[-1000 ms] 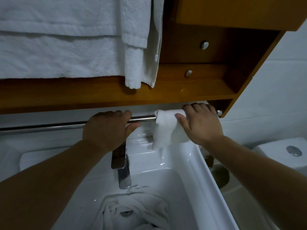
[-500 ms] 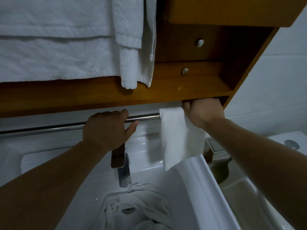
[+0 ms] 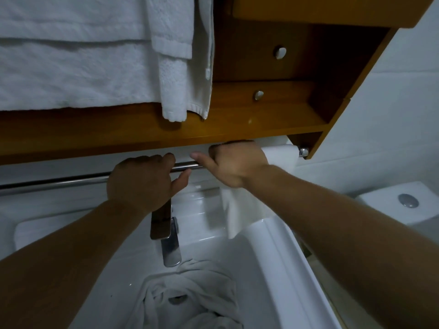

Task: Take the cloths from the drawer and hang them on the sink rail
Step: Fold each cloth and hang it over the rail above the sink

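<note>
Leftward along the rail [image 3: 71,180] went the right hand [image 3: 234,163], apparently pinching the cloth [image 3: 280,155] draped there; the left hand [image 3: 140,180] grips the bar. Soft and light, the cloth is best held by its top edge.

The cloth [image 3: 281,155] draped on the rail is plain white, without pattern. The rail [image 3: 59,181] is bright silver metal. The shelf unit [image 3: 237,129] above it is orange-brown wood with a glossy finish; its 2 round fittings [image 3: 279,52] are silver. The towels [image 3: 78,67] hanging over the shelf are white with a looped terry texture; the narrow one [image 3: 175,86] has a ribbed hem band. The sink [image 3: 282,255] is glossy white. The faucet [image 3: 169,243] is polished chrome. The bundled cloths [image 3: 190,286] in the basin are white. The wall tile [image 3: 392,103] is pale grey-white.
</note>
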The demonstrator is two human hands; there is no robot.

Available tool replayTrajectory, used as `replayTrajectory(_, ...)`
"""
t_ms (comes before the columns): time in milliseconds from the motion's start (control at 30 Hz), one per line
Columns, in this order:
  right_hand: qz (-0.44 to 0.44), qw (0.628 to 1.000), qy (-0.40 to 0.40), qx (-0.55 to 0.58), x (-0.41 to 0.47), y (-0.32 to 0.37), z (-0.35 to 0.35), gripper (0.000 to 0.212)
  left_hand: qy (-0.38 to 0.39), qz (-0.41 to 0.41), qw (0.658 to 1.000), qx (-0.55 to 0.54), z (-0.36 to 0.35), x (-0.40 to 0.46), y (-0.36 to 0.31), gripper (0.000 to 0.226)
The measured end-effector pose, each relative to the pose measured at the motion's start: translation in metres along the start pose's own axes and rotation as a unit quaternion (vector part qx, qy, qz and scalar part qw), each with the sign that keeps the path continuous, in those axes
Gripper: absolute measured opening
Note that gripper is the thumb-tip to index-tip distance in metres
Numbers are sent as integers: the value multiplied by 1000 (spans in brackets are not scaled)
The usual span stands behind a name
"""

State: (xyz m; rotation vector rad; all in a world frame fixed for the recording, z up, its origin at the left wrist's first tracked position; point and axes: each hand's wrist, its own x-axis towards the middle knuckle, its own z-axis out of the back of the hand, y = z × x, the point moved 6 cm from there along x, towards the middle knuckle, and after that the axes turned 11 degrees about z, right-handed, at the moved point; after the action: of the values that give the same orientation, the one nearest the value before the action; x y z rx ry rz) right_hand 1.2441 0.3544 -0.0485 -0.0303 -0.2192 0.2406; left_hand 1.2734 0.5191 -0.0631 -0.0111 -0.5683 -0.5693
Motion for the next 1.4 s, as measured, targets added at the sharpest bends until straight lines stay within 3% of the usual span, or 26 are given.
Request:
replayTrajectory(67,4,996,50,68,6,-1,-2,78,4,-1,1000,-3,1,0,0,56)
replayTrajectory(133,1,995,27,95,4,-1,3,74,9,1,1000,-10,3,1,-1,57)
replayTrajectory(233,-4,998,-54,20,-18,-1,13,71,12,-2,1000,-18,6,2,-1,56)
replayTrajectory(333,-30,997,-30,-58,-42,-12,8,69,19,-8,1000,-18,5,2,-3,56)
replayTrajectory(533,-130,990,-6,-58,-69,-60,7,70,28,-23,999,-29,4,2,-1,56)
replayTrajectory(733,-128,991,11,-47,-67,-58,8,75,92,-36,993,-65,7,1,3,70)
replayTrajectory(867,-133,990,16,-39,-66,-55,14,71,238,7,971,-38,10,-7,4,86)
replayTrajectory(933,-137,990,-11,-39,-69,-51,16,68,241,11,970,-40,20,-19,1,81)
replayTrajectory(1033,-113,986,-110,-58,-77,-37,22,55,151,-11,985,-87,44,-42,-4,60)
replayTrajectory(1167,-44,972,-226,-42,-92,-6,16,44,114,-18,982,-151,52,-92,-9,51)
replayTrajectory(1300,53,960,-272,32,-115,45,-16,32,171,33,973,-149,23,-154,0,48)
replayTrajectory(1400,62,970,-209,104,-137,82,-66,22,237,79,959,-132,-10,-196,11,50)
